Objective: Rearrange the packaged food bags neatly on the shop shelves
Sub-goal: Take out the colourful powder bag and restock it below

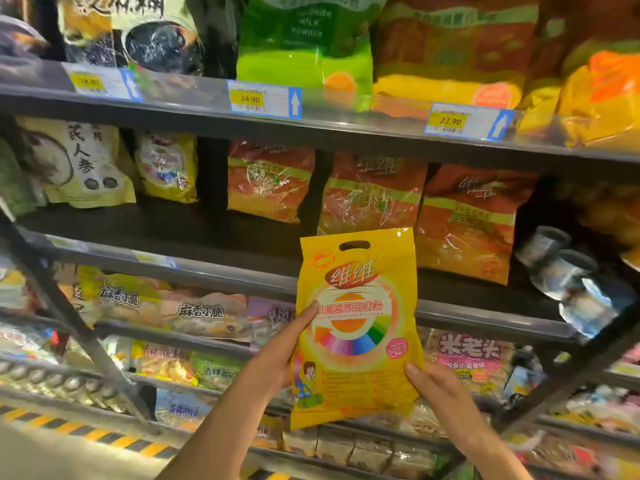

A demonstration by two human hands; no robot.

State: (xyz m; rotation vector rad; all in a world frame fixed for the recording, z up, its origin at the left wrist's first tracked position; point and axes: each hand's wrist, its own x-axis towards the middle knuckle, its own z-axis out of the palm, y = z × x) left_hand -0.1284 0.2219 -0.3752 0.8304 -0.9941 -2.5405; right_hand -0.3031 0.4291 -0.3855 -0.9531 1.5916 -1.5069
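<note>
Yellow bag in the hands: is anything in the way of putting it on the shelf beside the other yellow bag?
Nothing visible does. Left hand and right hand hold the yellow bag before the shelf; the gap beside the matching bag looks open.

Three price labels are seen in a line across the top. The middle label (263, 98), at twelve o'clock, is printed 24.90 on yellow, with a white upward arrow on blue at its right end. A second label (467, 122), at one o'clock, is marked 22.90 and carries the same arrow. The third label (104, 83), at ten o'clock, is too blurred to be read. At three o'clock, clear containers (568, 271) are seen lying tilted, close together. A row of round tops (52, 379) is seen at eight o'clock; their kind cannot be told. Below them, at seven o'clock, a yellow-and-black striped strip (86, 434) is laid across the pale floor (52, 459).
</note>
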